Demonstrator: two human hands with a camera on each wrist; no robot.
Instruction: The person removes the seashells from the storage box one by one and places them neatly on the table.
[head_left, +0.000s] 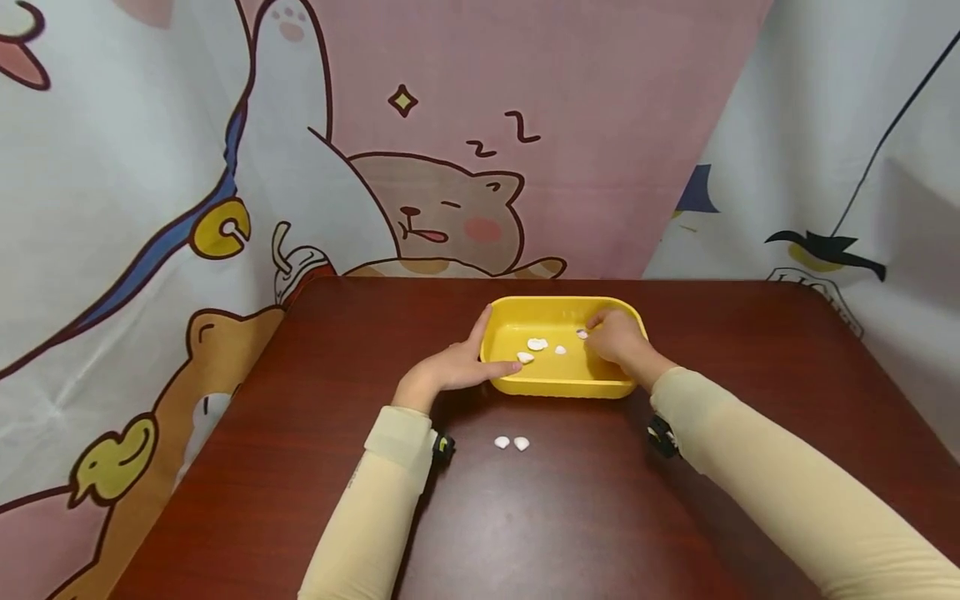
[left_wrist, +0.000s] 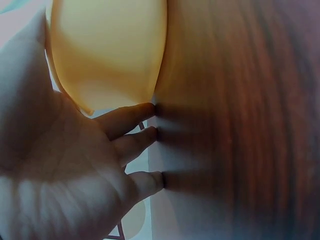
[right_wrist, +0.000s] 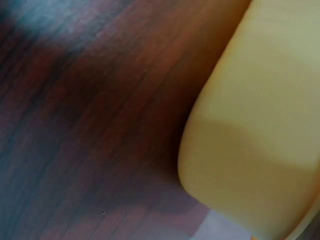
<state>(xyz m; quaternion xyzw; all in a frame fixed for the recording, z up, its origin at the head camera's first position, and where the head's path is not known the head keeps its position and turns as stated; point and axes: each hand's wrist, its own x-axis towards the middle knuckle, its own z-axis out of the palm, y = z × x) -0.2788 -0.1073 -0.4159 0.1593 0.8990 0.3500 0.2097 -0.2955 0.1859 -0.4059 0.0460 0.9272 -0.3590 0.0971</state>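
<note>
A yellow plastic tray [head_left: 562, 388] stands on the table, with several small white seashells [head_left: 537, 344] scattered on its floor. My left hand [head_left: 457, 367] rests at its left end, the thumb reaching over the front rim and the other fingers spread along the outside. In the left wrist view, fingertips [left_wrist: 150, 182] of that hand touch the tabletop. Reaching over the tray's right end, my right hand [head_left: 618, 337] has curled fingers and pinches a small seashell [head_left: 582, 334] low inside. The right wrist view shows the tray's outer wall [right_wrist: 250, 135] but no fingers.
Two more white shells [head_left: 512, 443] lie side by side on the dark reddish-brown table [head_left: 570, 517], in front of the tray. Behind the table's far edge hangs a cartoon-printed cloth [head_left: 600, 125].
</note>
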